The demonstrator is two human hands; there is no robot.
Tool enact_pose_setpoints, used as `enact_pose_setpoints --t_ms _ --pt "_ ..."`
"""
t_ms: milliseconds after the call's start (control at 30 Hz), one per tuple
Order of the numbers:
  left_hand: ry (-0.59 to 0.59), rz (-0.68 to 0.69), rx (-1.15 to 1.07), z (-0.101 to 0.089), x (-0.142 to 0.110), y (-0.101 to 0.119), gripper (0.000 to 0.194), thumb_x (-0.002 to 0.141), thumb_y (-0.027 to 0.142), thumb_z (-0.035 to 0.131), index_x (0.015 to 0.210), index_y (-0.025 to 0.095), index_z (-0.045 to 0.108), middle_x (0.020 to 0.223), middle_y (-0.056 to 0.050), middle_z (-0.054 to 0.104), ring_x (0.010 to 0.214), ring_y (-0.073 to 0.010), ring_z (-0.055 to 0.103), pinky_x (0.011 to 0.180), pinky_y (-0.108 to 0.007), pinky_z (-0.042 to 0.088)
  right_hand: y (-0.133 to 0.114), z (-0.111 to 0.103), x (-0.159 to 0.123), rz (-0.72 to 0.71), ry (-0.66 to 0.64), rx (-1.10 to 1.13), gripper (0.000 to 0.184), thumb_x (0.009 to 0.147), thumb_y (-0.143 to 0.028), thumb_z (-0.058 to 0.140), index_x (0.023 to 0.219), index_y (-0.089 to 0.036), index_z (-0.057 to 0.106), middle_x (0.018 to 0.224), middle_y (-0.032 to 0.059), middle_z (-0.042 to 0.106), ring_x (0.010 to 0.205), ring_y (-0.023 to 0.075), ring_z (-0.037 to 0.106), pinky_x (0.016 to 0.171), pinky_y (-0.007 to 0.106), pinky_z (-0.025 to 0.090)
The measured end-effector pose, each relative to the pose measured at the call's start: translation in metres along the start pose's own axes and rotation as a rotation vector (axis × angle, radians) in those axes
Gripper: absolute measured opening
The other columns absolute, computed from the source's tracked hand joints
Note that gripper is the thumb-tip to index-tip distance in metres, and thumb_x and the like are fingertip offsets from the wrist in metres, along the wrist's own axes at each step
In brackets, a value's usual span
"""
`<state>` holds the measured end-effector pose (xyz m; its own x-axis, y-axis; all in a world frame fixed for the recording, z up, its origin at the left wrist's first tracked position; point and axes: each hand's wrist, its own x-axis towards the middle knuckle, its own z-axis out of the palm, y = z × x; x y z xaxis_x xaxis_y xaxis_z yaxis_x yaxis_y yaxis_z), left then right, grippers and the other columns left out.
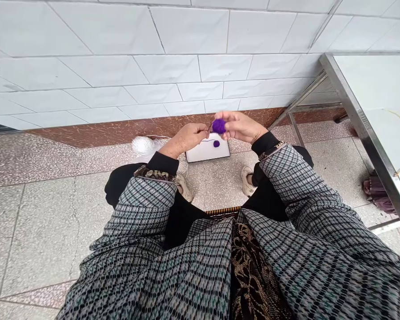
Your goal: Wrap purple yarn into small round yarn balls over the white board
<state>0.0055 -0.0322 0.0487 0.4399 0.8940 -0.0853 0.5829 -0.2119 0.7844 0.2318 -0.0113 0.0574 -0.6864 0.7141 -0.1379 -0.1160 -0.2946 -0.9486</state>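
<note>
Right hand: (240, 126) fingers curled round the larger purple yarn ball (218, 126), which is up off the floor, far centre.
Left hand: (188, 137) thumb and fingers pinched together on the purple strand (210, 126), just left of that ball.
Smaller purple ball: (216, 143) on the white tray (205, 154), below the hands.
White yarn: (142, 145) left of the tray, near the wall (180, 38).
Metal-framed table: (348, 95) right side, well apart from the hands.

Purple yarn ball (219, 126) held aloft; smaller ball (216, 144) on white tray (200, 154).
</note>
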Motion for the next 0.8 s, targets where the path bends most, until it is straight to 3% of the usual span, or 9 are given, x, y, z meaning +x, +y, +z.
enact_pose_setpoints --t_ms 133,233,300,400,500,667,800 --pt "-0.171 0.066 -0.019 0.007 0.001 0.001 0.017 0.086 0.024 0.056 0.070 0.019 0.061 0.061 0.002 0.056 0.060 -0.0124 0.051 0.064 -0.027 0.039 -0.004 -0.007 0.005 -0.222 0.305 0.174 0.037 0.092 -0.034 0.083 0.109 -0.023 0.053 0.096 -0.0015 0.064 0.080 0.0084 0.066 0.069 0.017 0.056" --pt "-0.329 0.136 -0.070 0.009 -0.001 0.007 0.016 0.084 0.024 0.057 0.072 0.018 0.065 0.065 0.002 0.060 0.060 -0.0109 0.054 0.064 -0.025 0.042 0.003 -0.008 0.011 -0.145 0.414 0.139 0.033 0.092 -0.028 0.083 0.104 -0.023 0.053 0.092 -0.0017 0.064 0.078 0.0090 0.067 0.069 0.018 0.058" --pt "-0.332 0.148 -0.098 0.007 -0.003 0.010 0.016 0.084 0.024 0.057 0.073 0.018 0.067 0.067 0.001 0.063 0.060 -0.0105 0.055 0.064 -0.025 0.043 0.010 -0.006 0.013 -0.003 0.416 0.040 0.028 0.091 -0.016 0.080 0.099 -0.021 0.053 0.087 -0.0013 0.066 0.070 0.0085 0.065 0.066 0.019 0.058" --pt "-0.213 0.123 -0.129 0.002 -0.006 0.011 0.016 0.084 0.024 0.057 0.073 0.017 0.067 0.067 0.000 0.063 0.061 -0.0108 0.055 0.065 -0.025 0.044 0.015 0.002 0.012 0.204 0.292 -0.191 0.027 0.086 0.000 0.075 0.094 -0.018 0.058 0.082 -0.0006 0.067 0.063 0.0084 0.062 0.059 0.019 0.055" --pt "-0.060 0.060 -0.153 -0.004 -0.005 0.009 0.017 0.082 0.024 0.056 0.069 0.017 0.065 0.062 0.001 0.058 0.059 -0.0120 0.053 0.064 -0.026 0.044 0.012 0.008 0.007 0.312 0.047 -0.374 0.028 0.081 0.005 0.076 0.094 -0.016 0.065 0.082 -0.0005 0.069 0.063 0.0091 0.063 0.057 0.019 0.053" --pt "0.161 -0.049 -0.171 -0.007 -0.002 0.003 0.014 0.075 0.023 0.054 0.063 0.019 0.060 0.058 0.000 0.054 0.059 -0.0144 0.049 0.064 -0.029 0.041 0.003 0.005 -0.002 0.266 -0.240 -0.312 0.025 0.080 -0.003 0.080 0.100 -0.014 0.069 0.084 -0.0006 0.072 0.064 0.0084 0.063 0.063 0.020 0.055" --pt "0.236 -0.109 -0.156 -0.004 0.002 -0.005 0.015 0.074 0.024 0.054 0.059 0.021 0.056 0.055 0.000 0.052 0.058 -0.0152 0.047 0.061 -0.029 0.038 0.003 -0.001 -0.003 0.241 -0.394 -0.217 0.029 0.081 -0.011 0.085 0.104 -0.012 0.068 0.082 -0.0009 0.074 0.063 0.0081 0.064 0.066 0.021 0.056"
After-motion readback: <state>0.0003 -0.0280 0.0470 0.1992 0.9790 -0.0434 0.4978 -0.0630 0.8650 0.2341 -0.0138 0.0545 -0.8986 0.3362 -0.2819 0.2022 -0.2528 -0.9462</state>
